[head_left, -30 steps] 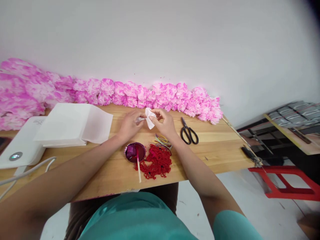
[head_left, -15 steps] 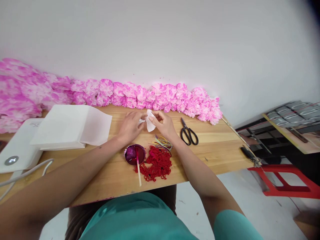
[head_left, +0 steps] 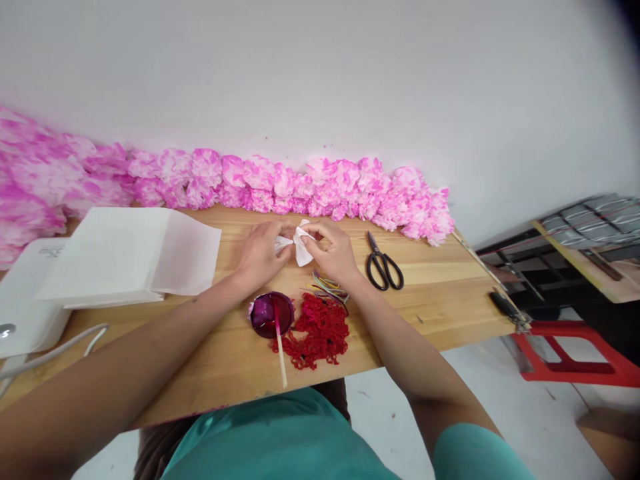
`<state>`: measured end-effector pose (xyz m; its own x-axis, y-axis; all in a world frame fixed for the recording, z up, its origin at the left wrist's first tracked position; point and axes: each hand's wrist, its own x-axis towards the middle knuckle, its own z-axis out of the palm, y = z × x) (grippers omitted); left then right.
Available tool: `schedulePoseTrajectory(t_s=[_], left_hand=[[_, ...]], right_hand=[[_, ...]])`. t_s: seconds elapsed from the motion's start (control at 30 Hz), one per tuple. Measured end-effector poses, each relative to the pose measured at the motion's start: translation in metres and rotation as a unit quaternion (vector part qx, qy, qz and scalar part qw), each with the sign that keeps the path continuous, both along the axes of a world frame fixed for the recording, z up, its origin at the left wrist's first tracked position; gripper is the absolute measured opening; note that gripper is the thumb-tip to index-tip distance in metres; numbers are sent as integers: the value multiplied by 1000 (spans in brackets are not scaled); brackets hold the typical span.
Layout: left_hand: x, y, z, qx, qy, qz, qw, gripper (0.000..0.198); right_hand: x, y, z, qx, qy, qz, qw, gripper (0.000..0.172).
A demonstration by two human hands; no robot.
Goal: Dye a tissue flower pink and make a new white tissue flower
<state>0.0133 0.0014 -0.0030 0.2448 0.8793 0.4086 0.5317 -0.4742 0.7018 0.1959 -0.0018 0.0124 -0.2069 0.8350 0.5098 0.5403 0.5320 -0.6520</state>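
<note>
Both my hands meet over the middle of the wooden table, pinching a small folded piece of white tissue paper. My left hand grips its left end, my right hand holds the fanned right part. Just in front of my hands lie coloured rubber bands, a heap of red rubber bands and a small cup of magenta dye with a stick resting in it.
Black scissors lie right of my right hand. A stack of white tissue sheets and a white device with a cable sit at the left. Pink-dyed paper flowers line the wall. A red stool stands off the table's right end.
My hands keep working the tissue piece, its right part now more fanned out. The view has shifted slightly; nothing else on the table moved.
</note>
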Motion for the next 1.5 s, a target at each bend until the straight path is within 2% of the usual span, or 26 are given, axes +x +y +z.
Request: schedulePoseTrajectory(t_s=[0.17, 0.27, 0.6, 0.8, 1.03, 1.27, 1.33, 1.43, 1.5], left_hand=[[-5, -3, 4, 18, -42, -48, 998, 23], [-6, -2, 4, 31, -49, -57, 997, 17], [-5, -1, 4, 38, -64, -33, 997, 10], [-4, -2, 5, 29, -66, -39, 997, 6], [-3, -2, 3, 22, -88, -51, 994, 9], [-3, 0, 2, 4, -77, -40, 996, 8], [-4, 1, 2, 6, -78, -31, 996, 8], [-5, 2, 0, 13, -90, -24, 996, 9], [-5, 3, -2, 20, -101, -30, 994, 9]], right_hand=[[-1, -2, 1, 13, 1, 10, 1000, 14], [-2, -3, 1, 22, -5, 27, 999, 16], [-3, -6, 4, -12, -17, 4, 1000, 4], [-1, -5, 2, -30, -21, -4, 999, 19], [-4, -9, 4, -12, -1, -4, 1000, 11], [-2, -6, 1, -16, -21, -11, 1000, 11], [1, -9, 12, 2, -6, -17, 1000, 11], [3, -29, 49, 38, 25, -13, 999, 12], [1, -53, 82, 30, 24, 65, 997, 15]])
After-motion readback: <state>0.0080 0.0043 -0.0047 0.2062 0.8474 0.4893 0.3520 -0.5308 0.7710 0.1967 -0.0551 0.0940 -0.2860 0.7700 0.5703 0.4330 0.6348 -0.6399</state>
